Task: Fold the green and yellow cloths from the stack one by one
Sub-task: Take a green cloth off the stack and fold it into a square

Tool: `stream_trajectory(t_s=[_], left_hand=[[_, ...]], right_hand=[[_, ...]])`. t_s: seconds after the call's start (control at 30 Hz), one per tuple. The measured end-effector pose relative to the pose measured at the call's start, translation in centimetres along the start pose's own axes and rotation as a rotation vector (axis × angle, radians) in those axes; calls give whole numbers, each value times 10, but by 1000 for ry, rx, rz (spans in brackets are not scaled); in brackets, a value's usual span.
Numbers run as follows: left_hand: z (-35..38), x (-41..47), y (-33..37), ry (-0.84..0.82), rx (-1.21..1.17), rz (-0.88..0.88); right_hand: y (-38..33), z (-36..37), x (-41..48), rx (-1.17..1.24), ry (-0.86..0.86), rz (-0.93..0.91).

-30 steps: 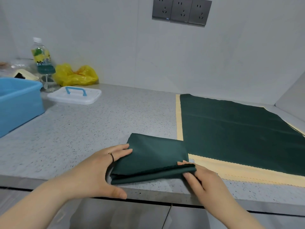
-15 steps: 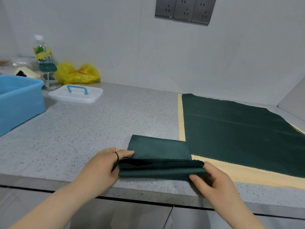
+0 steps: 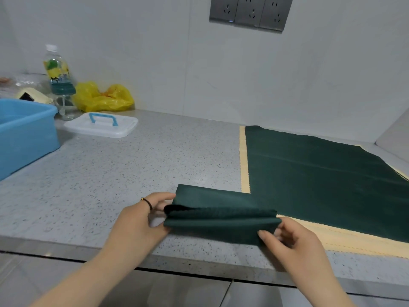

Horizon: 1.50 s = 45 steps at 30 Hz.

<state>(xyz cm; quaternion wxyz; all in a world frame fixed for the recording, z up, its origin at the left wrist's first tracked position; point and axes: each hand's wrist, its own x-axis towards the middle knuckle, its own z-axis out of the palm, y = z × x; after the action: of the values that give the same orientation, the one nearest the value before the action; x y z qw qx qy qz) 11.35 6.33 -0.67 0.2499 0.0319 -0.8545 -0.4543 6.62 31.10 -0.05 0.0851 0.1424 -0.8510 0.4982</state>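
Both ends of folded green cloth point(image 3: 221, 221) held, lower centre of frame, by the counter point(image 3: 110, 185) front edge.
Left end is pinched by the left hand point(image 3: 137, 224); right end is gripped by curled fingers of the right hand point(image 3: 294, 242). Layers gape at the left end, so the fold could be sprung open or skewed if one end is released early; the stack point(image 3: 321, 185) at right, overlapped at its corner, could be dragged. Cloth is dark green, matte, several layers thick.

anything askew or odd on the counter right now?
Nothing spilled or damaged. The folded dark green cloth gapes open at its left end, by the left hand; the right hand pinches the other end.
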Motion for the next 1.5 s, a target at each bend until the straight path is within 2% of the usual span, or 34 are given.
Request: stream_trajectory(t_s=[0.27,0.43,0.6,0.8,0.87,0.93,1.0,1.07,1.13,1.5], left_hand=[[2,8,5,-112,-104,-121],[4,17,7,-160,-64,-218],[13,28,6,-137,-6,-277],[21,33,12,-96,211,-251],[21,32,16,-66,423,-195],[23,32,21,-49,731,-62],[31,32,29,-171,853,64],[45,34,32,-333,838,118],[55,38,31,-411,820,114],[62,45,19,-431,816,130]], right_hand=[[0,6,17,-63,68,44],[-3,7,29,-53,83,78],[-4,12,45,-227,22,154],[-10,23,53,-516,57,231],[-11,25,54,-594,55,226],[-12,26,55,-666,37,219],[-13,26,56,-715,17,223],[-15,27,57,-739,4,223],[-16,27,58,-758,-8,220],[-21,24,73,-773,-169,304]])
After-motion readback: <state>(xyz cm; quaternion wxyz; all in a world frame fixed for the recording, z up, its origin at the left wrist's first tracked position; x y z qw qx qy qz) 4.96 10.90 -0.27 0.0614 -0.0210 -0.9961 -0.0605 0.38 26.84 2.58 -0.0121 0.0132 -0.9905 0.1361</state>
